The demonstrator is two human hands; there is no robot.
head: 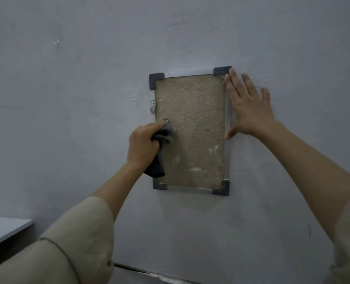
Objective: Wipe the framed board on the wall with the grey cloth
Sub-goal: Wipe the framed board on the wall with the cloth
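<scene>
My left hand (144, 144) fisted round grey cloth (159, 149), pressing wad on framed board (192, 128) at its 9 o'clock edge, tail dangling. My right hand (249, 107) spread flat, empty, bracing 3 o'clock frame edge so board stays steady.

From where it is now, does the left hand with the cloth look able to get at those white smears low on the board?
Probably yes. The left hand presses the grey cloth against the board's left side, and the white smears lie lower right, with only bare board between.
</scene>
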